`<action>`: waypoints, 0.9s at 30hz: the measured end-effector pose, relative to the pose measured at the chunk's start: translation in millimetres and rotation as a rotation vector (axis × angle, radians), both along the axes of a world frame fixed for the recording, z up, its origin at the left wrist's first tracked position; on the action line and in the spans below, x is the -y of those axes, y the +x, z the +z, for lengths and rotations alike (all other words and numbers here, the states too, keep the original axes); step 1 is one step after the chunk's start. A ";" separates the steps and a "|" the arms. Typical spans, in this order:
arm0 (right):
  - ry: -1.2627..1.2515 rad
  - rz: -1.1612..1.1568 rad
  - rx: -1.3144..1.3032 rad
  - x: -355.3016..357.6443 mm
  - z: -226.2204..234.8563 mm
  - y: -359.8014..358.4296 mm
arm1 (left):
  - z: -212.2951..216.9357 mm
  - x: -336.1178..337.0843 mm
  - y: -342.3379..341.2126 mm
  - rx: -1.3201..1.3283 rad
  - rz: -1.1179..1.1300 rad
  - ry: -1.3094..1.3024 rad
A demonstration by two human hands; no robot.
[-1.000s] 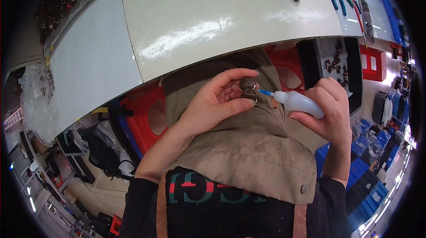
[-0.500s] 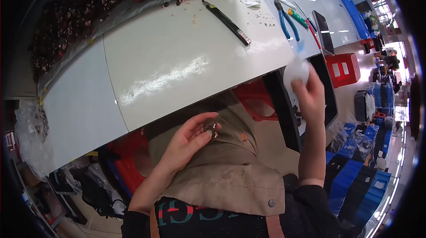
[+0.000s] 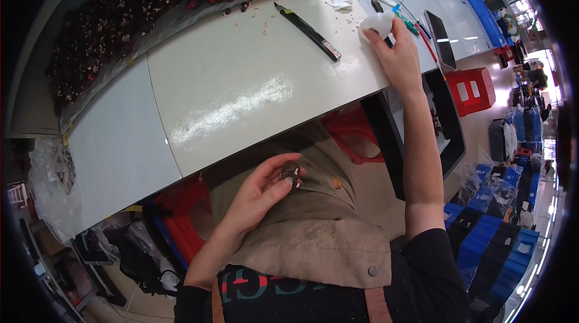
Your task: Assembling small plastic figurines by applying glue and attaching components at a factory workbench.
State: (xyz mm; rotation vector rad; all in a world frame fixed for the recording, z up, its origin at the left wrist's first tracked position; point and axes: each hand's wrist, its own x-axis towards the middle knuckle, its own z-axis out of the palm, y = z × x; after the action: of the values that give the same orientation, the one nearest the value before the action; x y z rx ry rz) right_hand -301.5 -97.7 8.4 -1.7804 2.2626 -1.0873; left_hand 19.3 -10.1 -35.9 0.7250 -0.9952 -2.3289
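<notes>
Above my lap, my left hand (image 3: 256, 196) is closed on a small dark brown piece (image 3: 291, 170) with pale spots, held between thumb and fingers. What kind of piece it is I cannot make out. My right hand (image 3: 399, 61) reaches over the far right part of the table, gripping a white squeeze bottle (image 3: 378, 23) with a blue tip. The bottle and hand partly cover the pliers (image 3: 376, 5) and the green-handled tool (image 3: 412, 26). Left of the bottle, a black utility knife (image 3: 309, 32) lies on the table.
A heap of dark pieces with pale and red bits (image 3: 151, 12) fills the far left. A phone (image 3: 440, 40) lies at the right of the pale table (image 3: 223, 82). Below it sits a black tray (image 3: 395, 160); a red stool (image 3: 467, 93) stands beyond.
My right hand has carried the squeeze bottle from above the black tray up and away over the table by the tools. My left hand has kept its grip, nearly still.
</notes>
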 end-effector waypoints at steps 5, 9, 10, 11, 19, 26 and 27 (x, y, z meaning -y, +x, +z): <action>-0.116 0.027 -0.001 1.4 -12.4 -8.6 | 0.2 -3.0 1.9 0.009 -0.025 0.004; -0.276 0.046 -0.204 -8.4 -20.6 -19.5 | 0.0 -1.7 -0.2 0.033 0.027 -0.005; -0.305 0.087 -0.101 -21.5 -4.9 -8.6 | 0.3 -0.5 0.1 0.025 0.015 -0.018; -0.385 0.143 -0.122 -34.1 6.4 -4.2 | 2.2 -1.2 1.2 0.021 0.014 -0.028; 0.178 0.767 0.272 -110.5 4.7 100.9 | -2.8 1.4 -1.9 -0.111 -0.082 0.039; -0.041 0.849 0.208 -112.2 -28.6 116.4 | -6.9 -3.1 -2.3 -0.160 -0.136 0.052; -0.063 0.833 0.257 -114.4 -32.2 119.6 | -8.2 -4.9 -1.1 -0.165 -0.115 0.027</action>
State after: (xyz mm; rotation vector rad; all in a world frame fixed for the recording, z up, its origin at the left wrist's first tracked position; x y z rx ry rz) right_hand -181.9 16.7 -23.8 -2.1210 1.1407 -1.0961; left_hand 18.1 -5.2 -44.1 0.4877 -0.9559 -2.4592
